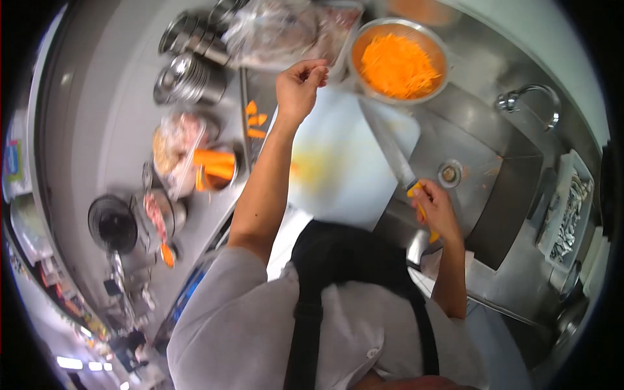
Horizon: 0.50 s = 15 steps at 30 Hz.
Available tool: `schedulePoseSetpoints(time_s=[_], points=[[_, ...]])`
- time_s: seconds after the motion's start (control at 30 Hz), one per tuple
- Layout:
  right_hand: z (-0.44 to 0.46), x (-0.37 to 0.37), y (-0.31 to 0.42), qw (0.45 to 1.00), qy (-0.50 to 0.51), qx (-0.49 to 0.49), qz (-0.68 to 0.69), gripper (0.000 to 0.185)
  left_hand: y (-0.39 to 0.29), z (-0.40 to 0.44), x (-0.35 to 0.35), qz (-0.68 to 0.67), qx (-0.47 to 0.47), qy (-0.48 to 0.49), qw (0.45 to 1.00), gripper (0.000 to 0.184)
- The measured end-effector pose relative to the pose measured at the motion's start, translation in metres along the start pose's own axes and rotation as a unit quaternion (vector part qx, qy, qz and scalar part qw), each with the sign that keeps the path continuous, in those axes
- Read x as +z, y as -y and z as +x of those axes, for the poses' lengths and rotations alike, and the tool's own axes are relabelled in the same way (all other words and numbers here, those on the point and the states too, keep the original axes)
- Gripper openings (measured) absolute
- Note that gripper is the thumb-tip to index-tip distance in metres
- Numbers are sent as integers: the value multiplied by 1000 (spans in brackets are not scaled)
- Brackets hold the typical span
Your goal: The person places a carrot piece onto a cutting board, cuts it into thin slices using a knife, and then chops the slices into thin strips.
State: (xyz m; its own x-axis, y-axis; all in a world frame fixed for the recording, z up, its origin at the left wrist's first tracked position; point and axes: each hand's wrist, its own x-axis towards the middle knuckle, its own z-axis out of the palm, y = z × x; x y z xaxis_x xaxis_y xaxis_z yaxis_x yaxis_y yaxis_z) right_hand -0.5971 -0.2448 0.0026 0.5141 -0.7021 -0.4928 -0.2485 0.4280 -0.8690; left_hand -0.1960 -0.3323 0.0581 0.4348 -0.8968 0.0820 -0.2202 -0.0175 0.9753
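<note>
My right hand (437,207) is wrapped round the yellow handle of a large kitchen knife (385,144), whose long blade lies across the right side of a white cutting board (338,188). The board has a yellow-orange stain in its middle. Above the board's far left corner, my left hand (301,90) has its fingers curled and pinched together; whether anything small is between them is hidden. Beyond it is a tray with a clear plastic bag (273,32). Several orange carrot pieces (257,120) lie left of my left forearm. A metal bowl of shredded carrot (398,65) stands past the board.
To the right is a steel sink (455,143) with a curved faucet (536,101) and a white bin of metal utensils (569,214). On the left counter stand stacked metal containers (188,79), a container of carrot chunks (216,170), bagged food (179,140) and a strainer (112,223).
</note>
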Motion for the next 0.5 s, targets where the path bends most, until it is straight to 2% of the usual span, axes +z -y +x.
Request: schedulePoseSetpoints(time_s=[0.03,0.13,0.2,0.27,0.37,0.47,0.5], points=[[3,11,-4,1000,-5,14,-20,25,14,-26,-24,15,-28,-29,999,27],[17,38,-13,998,1,15,-64,28,66,-102,-91,185,-68,-88,976,26],[23,51,-15,996,4,2,-91,32,76,-159,-115,318,-63,-37,945,55],[27,64,-12,992,30,4,-123,35,56,-204,-105,410,-108,-12,906,63],[31,84,-8,982,82,-6,-171,33,70,-227,-100,406,-94,-71,906,58],[27,103,-5,968,134,-18,-210,30,107,-231,-95,294,-77,-166,938,50],[26,108,-8,964,151,-24,-216,29,104,-230,-87,267,-80,-195,940,39]])
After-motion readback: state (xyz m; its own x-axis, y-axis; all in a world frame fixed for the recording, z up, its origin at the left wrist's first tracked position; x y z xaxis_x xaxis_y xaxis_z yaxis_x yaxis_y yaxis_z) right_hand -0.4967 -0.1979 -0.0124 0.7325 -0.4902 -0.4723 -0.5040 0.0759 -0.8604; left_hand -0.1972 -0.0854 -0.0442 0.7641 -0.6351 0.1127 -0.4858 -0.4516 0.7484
